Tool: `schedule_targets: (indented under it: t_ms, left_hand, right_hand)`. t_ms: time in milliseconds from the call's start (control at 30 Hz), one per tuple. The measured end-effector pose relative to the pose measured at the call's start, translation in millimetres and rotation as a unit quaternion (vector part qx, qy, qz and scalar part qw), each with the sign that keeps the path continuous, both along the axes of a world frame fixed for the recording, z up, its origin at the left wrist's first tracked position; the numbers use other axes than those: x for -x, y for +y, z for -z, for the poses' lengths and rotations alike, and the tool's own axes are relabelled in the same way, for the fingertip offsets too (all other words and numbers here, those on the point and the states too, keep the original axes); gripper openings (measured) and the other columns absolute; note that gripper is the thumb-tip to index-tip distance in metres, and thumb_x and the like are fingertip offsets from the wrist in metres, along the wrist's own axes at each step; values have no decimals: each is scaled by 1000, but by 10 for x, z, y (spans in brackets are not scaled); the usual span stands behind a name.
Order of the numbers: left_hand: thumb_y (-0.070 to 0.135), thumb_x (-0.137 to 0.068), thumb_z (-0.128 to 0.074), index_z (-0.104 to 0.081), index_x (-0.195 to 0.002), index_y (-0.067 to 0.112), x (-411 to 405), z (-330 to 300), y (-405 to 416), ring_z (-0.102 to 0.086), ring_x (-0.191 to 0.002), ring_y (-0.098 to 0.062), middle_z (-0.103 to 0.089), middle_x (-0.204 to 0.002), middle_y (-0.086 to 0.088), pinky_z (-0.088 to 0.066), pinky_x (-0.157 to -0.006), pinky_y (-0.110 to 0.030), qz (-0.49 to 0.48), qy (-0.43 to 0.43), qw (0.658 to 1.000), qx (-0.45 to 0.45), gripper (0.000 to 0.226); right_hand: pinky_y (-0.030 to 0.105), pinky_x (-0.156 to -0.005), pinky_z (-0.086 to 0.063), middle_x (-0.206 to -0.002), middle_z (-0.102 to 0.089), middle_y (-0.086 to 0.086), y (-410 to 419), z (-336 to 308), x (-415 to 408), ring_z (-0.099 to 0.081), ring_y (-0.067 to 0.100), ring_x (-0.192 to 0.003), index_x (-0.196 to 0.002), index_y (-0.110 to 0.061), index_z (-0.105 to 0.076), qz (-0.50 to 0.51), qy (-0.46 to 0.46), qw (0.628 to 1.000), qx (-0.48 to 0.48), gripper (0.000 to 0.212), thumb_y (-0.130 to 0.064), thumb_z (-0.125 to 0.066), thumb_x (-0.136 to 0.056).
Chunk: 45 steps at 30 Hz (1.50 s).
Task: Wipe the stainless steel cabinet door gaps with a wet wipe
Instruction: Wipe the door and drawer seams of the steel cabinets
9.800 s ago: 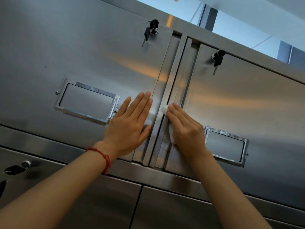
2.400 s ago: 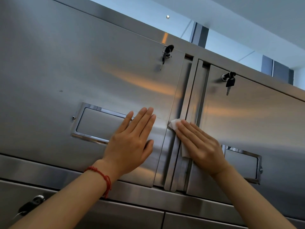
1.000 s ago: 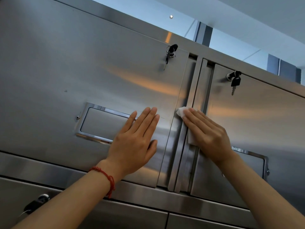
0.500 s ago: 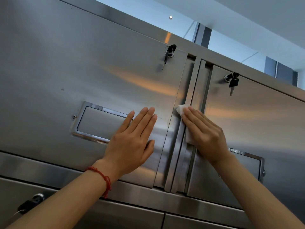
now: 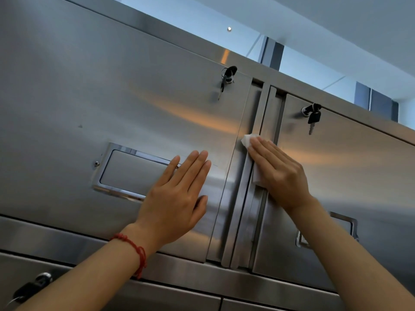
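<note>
Single head-worn view, close to the cabinet front (image 5: pixel 134 90), tilted upward so the steel doors fill most of the frame and a strip of ceiling (image 5: pixel 336 23) shows along the top right. Both forearms enter from the bottom edge. Horizon slants, cabinet top running down to the right.

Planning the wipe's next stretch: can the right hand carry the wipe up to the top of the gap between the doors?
Probably yes: the right hand presses the wipe flat on the gap, and the channel above looks unobstructed; the keys hang off to the side.
</note>
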<state>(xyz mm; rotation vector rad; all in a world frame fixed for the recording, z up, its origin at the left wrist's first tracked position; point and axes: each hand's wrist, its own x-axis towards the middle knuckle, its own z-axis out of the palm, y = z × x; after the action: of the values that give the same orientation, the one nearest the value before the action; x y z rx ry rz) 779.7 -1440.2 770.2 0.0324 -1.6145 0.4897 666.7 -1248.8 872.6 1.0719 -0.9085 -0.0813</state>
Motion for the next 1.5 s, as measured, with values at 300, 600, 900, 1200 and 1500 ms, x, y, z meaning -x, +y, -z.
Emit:
schedule_targets:
  t_ms: [300, 600, 900, 1200, 1500]
  left_hand:
    - [34, -93, -29, -37, -139, 1, 0, 2, -5, -30, -137, -30, -32, -148, -17, -31, -109, -51, -6, -2, 1000, 0, 57]
    - [34, -93, -30, -39, -139, 1, -11, -6, 1, -31, -137, -30, -33, -147, -17, -31, -108, -52, -6, -4, 1000, -2, 57]
    - [34, -92, -31, -39, -139, 1, -1, -1, -1, -30, -137, -30, -33, -148, -16, -33, -108, -51, -1, -6, 1000, -4, 57]
    - [34, -92, -32, -40, -138, 1, -11, 4, 3, -31, -136, -30, -33, -147, -17, -33, -107, -52, -1, -5, 1000, -3, 57]
    - [34, -93, -30, -39, -139, 1, -9, 0, 1, -31, -137, -30, -33, -147, -16, -32, -109, -49, -3, -5, 1000, -4, 57]
  right_hand:
    - [48, -81, -56, -113, -64, 25, -42, -322, 5, -64, 36, -103, -107, 8, -68, -7, 41, 999, 27, 35, 13, -74, -73]
    - [48, -81, -56, -112, -64, 25, -74, -249, -30, -64, 37, -103, -106, 9, -68, -16, 34, 999, 39, 36, 14, -75, -71]
    - [48, -80, -56, -112, -64, 25, -31, -248, -48, -63, 37, -103, -106, 8, -68, -1, 29, 999, 21, 38, 10, -79, -69]
    - [48, -81, -56, -113, -64, 25, -44, -212, -17, -63, 37, -104, -106, 8, -68, -11, 28, 999, 26, 34, 11, -76, -72]
    - [47, -82, -56, -112, -65, 24, -89, -178, 6, -64, 35, -104, -104, 8, -69, -29, 26, 999, 39, 31, 11, -75, -74]
